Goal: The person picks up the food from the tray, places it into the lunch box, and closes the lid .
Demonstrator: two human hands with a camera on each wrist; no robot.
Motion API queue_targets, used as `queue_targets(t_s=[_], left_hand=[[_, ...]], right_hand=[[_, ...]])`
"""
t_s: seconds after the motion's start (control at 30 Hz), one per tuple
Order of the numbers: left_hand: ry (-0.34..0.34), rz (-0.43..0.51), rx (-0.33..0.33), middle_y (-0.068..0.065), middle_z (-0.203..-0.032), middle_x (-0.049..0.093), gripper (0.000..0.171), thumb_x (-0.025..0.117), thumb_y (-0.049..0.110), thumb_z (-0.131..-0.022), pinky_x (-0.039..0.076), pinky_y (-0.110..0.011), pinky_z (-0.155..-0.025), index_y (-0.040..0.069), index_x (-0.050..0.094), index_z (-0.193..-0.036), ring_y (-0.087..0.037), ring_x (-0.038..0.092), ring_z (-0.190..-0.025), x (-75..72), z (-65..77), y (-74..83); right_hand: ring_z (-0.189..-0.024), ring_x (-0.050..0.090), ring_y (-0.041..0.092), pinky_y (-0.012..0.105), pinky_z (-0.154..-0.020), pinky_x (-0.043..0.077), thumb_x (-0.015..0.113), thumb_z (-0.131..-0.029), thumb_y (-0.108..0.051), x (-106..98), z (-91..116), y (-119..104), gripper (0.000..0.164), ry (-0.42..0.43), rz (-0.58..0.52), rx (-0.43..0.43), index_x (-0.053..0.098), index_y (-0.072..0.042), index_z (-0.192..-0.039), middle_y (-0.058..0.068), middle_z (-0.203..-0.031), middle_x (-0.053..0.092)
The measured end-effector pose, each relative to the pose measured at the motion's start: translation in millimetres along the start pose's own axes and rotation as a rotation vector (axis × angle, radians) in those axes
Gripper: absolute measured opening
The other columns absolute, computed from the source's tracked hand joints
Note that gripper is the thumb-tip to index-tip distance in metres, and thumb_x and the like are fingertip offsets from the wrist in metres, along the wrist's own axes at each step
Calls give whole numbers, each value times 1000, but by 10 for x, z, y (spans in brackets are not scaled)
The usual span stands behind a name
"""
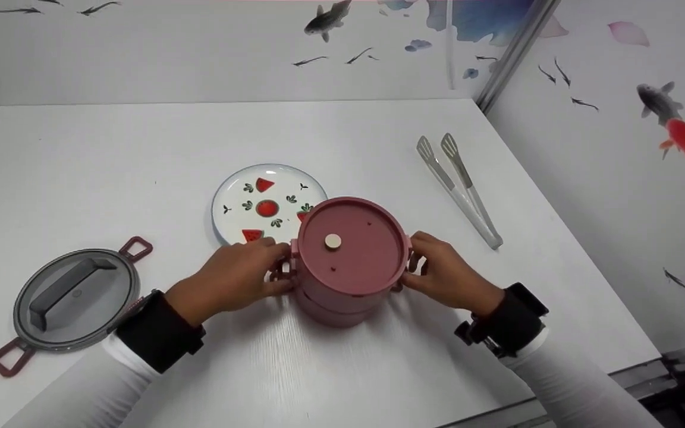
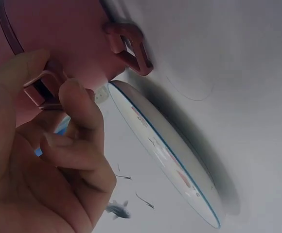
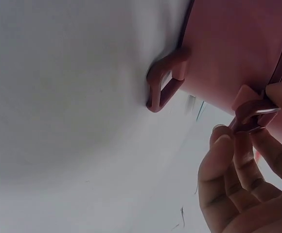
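Note:
A round dusty-pink pot [image 1: 348, 261] with a flat lid and a small cream knob [image 1: 333, 242] stands upright on the white table. On its left side, my left hand [image 1: 229, 276] pinches an upper loop handle [image 2: 46, 87] between thumb and fingers. Across from it, the matching upper handle [image 3: 253, 114] is pinched by my right hand [image 1: 452, 273]. Lower down, a second loop handle shows on each side, the left one [image 2: 131, 48] and the right one [image 3: 163, 80] both free of fingers. Behind the pot, a white plate [image 1: 232, 184] with watermelon pictures is partly hidden.
At the left lies a grey round lid [image 1: 75, 300] with a bar grip and two dark red loops, partly behind my left wrist. Silver tongs [image 1: 461, 193] with slotted ends lie at the back right. Printed wall panels [image 1: 200, 53] border the table [image 1: 110, 154] behind and right.

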State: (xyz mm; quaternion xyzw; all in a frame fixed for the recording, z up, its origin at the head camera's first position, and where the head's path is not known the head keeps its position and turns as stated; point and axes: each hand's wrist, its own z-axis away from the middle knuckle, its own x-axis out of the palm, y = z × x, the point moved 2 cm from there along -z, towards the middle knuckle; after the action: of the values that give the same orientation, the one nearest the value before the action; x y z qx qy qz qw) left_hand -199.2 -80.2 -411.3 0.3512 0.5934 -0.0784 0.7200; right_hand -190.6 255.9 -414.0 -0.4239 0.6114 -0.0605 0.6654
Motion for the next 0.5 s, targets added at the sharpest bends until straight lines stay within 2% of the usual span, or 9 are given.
queue_targets(t_s=[0.1, 0.17, 0.23, 0.33, 0.4, 0.5], left_hand=[[-20, 41, -14, -8, -108, 64, 41, 74, 40, -96, 56, -37, -71, 13, 67, -126, -17, 62, -84, -35, 43, -15], [-5, 146, -31, -9, -124, 63, 44, 66, 35, -100, 59, -44, -84, 15, 62, -139, -22, 65, -100, -93, 74, -32], [66, 316, -59, -9, -139, 58, 46, 57, 28, -103, 56, -50, -99, 16, 55, -148, -27, 63, -117, -162, 71, -26], [235, 588, -62, -8, -151, 53, 47, 46, 23, -107, 46, -52, -114, 15, 49, -153, -29, 53, -136, -225, -29, 79], [322, 721, -41, -8, -153, 52, 46, 44, 27, -110, 42, -51, -118, 14, 49, -154, -28, 50, -140, -197, -151, 198], [355, 828, -11, -7, -154, 53, 47, 44, 30, -110, 37, -46, -124, 14, 49, -154, -23, 47, -144, -78, -321, 343]], right_hand=[[-96, 61, 19, 26, -75, 57, 69, -94, 0, -50, -4, -18, 30, 29, -7, 27, 71, -13, -121, 2, -101, 63], [-105, 60, 19, 28, -83, 56, 62, -98, 1, -93, -22, -58, 34, 101, -62, 66, 69, -10, -129, 4, -111, 66], [-115, 59, 23, 30, -92, 54, 55, -102, 0, -123, -62, -121, 38, 200, -170, 97, 65, -7, -138, 7, -123, 66], [-130, 56, 28, 32, -105, 50, 47, -108, -9, -98, -181, -239, 40, 311, -332, 89, 57, -7, -147, 12, -138, 63], [-137, 53, 29, 31, -111, 48, 46, -109, -14, -36, -273, -294, 43, 314, -425, 54, 52, -7, -152, 15, -144, 60], [-143, 50, 25, 27, -114, 45, 47, -105, -9, 88, -378, -293, 54, 242, -581, 12, 41, -10, -159, 16, -156, 50]])
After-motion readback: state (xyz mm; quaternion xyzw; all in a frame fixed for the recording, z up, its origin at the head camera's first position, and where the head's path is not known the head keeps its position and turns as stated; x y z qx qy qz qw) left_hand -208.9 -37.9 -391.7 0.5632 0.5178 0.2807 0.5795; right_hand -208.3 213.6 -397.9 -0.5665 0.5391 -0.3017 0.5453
